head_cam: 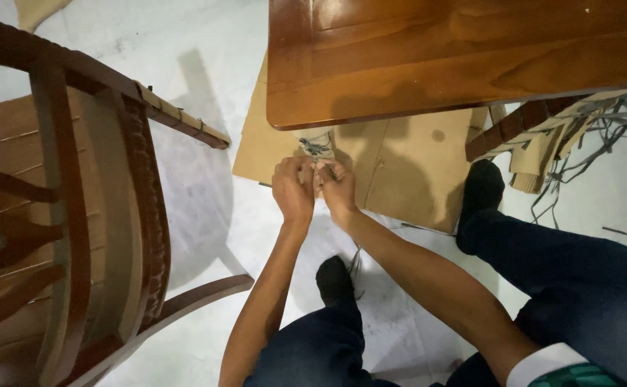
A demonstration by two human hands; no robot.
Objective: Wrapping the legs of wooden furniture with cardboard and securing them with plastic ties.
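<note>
The person's dark-trousered knees (328,344) sit nearest the camera, both forearms stretched forward over the white floor (206,215). The left hand (293,188) and right hand (338,188) meet, touching, at the wrapped table leg (318,143) beneath the wooden tabletop (457,57), seemingly to work its grey cord (316,148) close up. Fingers of both hands are curled together, pinching at the cord. Cardboard (406,172) lies under the leg; a wooden chair (62,215) lies to the left.
</note>
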